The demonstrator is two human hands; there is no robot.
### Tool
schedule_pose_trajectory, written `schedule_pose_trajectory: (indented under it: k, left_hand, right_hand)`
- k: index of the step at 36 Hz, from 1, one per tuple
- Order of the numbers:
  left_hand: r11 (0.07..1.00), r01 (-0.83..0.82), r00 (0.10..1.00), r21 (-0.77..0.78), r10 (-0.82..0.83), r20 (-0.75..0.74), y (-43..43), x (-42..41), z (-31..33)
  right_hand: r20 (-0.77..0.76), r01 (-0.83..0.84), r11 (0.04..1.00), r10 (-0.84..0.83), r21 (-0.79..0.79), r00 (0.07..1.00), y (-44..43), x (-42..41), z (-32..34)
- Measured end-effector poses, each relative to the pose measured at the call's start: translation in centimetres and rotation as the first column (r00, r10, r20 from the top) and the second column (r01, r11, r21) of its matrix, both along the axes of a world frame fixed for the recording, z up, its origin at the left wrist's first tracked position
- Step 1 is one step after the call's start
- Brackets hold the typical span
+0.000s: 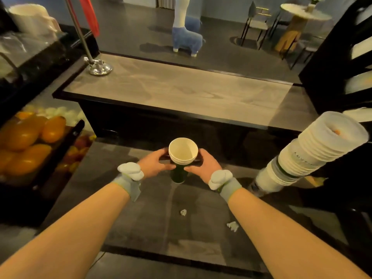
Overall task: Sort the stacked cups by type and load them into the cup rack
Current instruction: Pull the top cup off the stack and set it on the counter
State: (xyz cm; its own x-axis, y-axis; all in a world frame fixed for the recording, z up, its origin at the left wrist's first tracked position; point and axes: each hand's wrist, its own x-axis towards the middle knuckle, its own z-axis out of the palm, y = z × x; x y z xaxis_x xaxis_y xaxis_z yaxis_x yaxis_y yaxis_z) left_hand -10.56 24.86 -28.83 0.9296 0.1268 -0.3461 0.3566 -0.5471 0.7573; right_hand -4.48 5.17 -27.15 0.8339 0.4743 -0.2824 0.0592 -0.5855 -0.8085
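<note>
A paper cup (182, 153) with a white inside and a dark green outside stands upright in the middle of the view, over the dark floor. My left hand (156, 164) grips it from the left and my right hand (205, 165) from the right, fingers wrapped around its green wall below the rim. Whether it is a single cup or a short stack I cannot tell. A long stack of white cups (314, 152) leans diagonally at the right, its top toward me. No cup rack is clearly in view.
A long grey-topped counter (177, 89) runs across ahead, with a chrome pole base (99, 67) at its left end. Orange fruit (26, 141) fills a display at the left. Dark shelving (342, 57) stands at the right. Paper scraps (232, 226) lie on the floor.
</note>
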Motion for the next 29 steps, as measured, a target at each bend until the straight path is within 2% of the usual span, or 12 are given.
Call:
schedule_pose_trajectory:
  k: [5,10,21,23,26,29]
  left_hand:
    - [0.999,-0.027,0.999,0.029,0.028,-0.019,1.1,0.4,-3.0]
    - [0.997,-0.049,0.998,-0.058,0.047,-0.03,1.6,1.0,-5.3]
    - [0.987,-0.122,0.991,-0.107,0.115,-0.066,1.3,1.1,-7.9]
    - [0.987,-0.117,0.992,-0.115,0.11,-0.06,1.5,0.9,-7.7]
    - [0.988,-0.105,0.994,-0.114,0.102,-0.034,2.0,-0.2,-6.3]
    - [0.991,-0.093,0.996,-0.096,0.093,-0.001,2.2,-1.4,-3.6]
  right_hand:
    - [-0.057,-0.01,1.0,0.01,-0.002,0.998,1.8,0.4,-2.4]
    - [-0.109,0.042,0.999,-0.041,0.006,0.993,3.4,1.0,-4.9]
    - [-0.191,0.074,0.996,-0.062,0.056,0.98,4.1,0.8,-7.4]
    - [-0.212,0.095,0.995,-0.089,0.016,0.973,4.1,1.1,-7.1]
    - [-0.117,0.04,0.989,-0.057,-0.142,0.992,2.9,0.9,-5.9]
    - [-0.049,0.009,0.983,-0.018,-0.185,0.999,1.2,0.5,-4.2]
